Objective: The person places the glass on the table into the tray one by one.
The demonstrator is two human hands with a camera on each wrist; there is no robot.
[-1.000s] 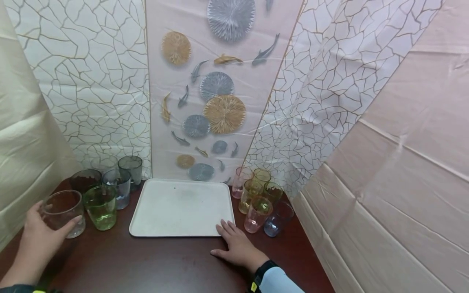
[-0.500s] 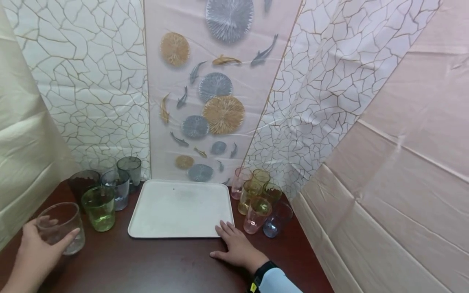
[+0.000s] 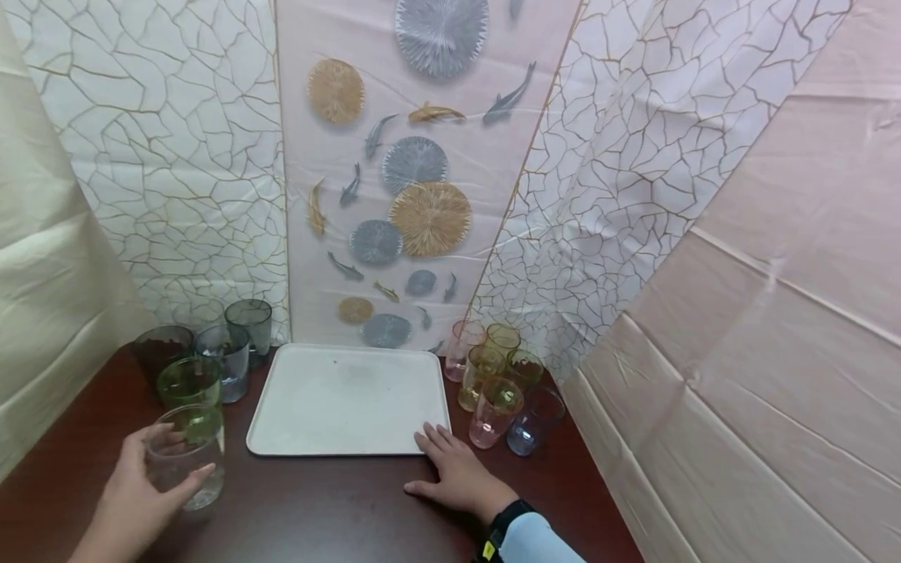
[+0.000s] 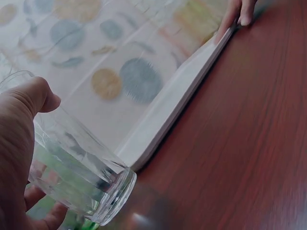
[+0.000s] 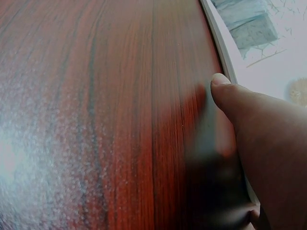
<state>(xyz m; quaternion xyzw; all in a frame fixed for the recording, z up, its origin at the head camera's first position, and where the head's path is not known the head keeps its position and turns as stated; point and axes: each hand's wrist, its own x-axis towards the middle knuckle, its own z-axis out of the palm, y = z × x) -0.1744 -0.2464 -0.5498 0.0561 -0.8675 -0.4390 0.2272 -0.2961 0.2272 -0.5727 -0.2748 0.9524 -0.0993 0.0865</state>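
Head view: left hand [image 3: 139, 486], fingers and thumb curved, grips clear glass [image 3: 188, 455] (carry step, presumably); right hand [image 3: 459, 474], fingers extended, touches white tray [image 3: 352, 403]. Next probably needs steady grip.

no readable lettering, no legible labels or brands, no numbers, no signs in any view

- Left hand [image 4: 14, 129], at left, holding a clear glass [image 4: 84, 165].
- White tray [image 4: 158, 120], its right end touched by the right hand [image 4: 233, 13].
- Wooden table [image 4: 240, 124], near; patterned cloth [image 4: 86, 62], far.
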